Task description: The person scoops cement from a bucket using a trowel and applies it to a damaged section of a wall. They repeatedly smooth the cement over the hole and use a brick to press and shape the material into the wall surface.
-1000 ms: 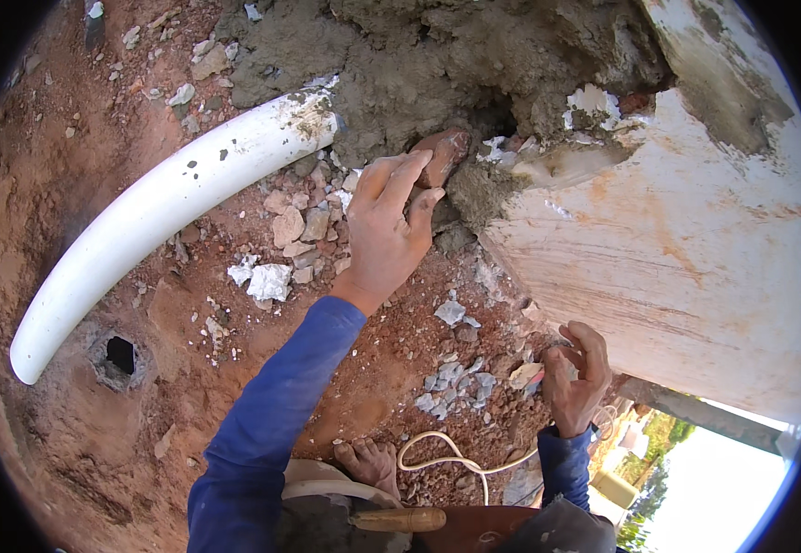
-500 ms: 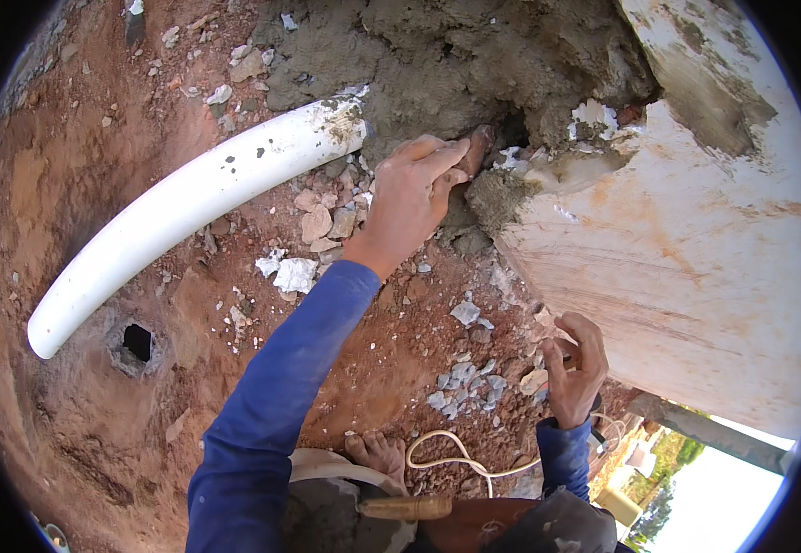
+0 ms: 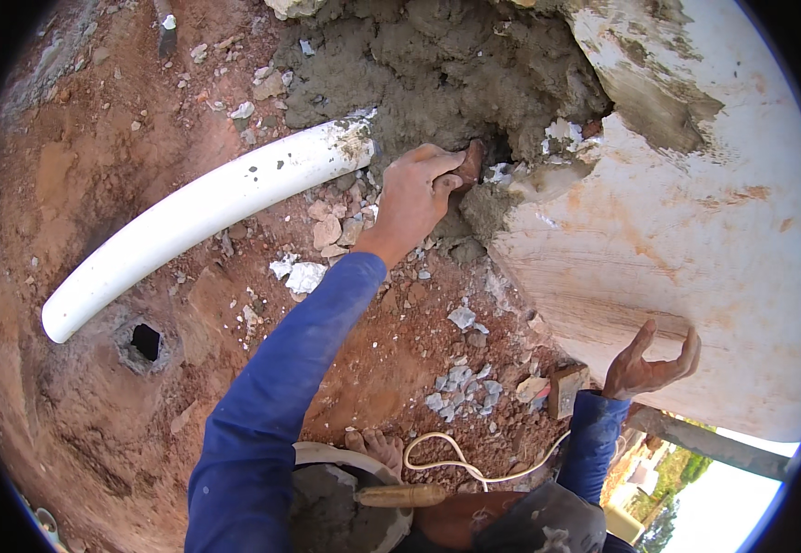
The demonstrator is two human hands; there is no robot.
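Note:
My left hand (image 3: 414,194) grips a reddish-brown piece of stone or brick (image 3: 471,161), holding it against a dark gap in the wet grey mortar (image 3: 437,69). The mortar covers the corner of a pale, stained wall slab (image 3: 659,240). My right hand (image 3: 649,364) is open, fingers apart and curved, in front of the slab's lower part; it holds nothing. A small block (image 3: 566,389) lies below and left of it. At the bottom, a bucket of mortar (image 3: 322,511) has a wooden-handled tool (image 3: 400,496) across it.
A white plastic pipe (image 3: 179,221) lies at left, above a square hole (image 3: 145,342) in the red earth. Rubble (image 3: 463,392) is scattered below the mortar. A pale looped cord (image 3: 447,449) lies near my bare foot (image 3: 375,446). At lower right are a grey beam and greenery.
My right hand has moved rightward onto the front of the slab, its fingers spreading, uncovering the small block. My left hand stays on the stone piece. The view has shifted slightly.

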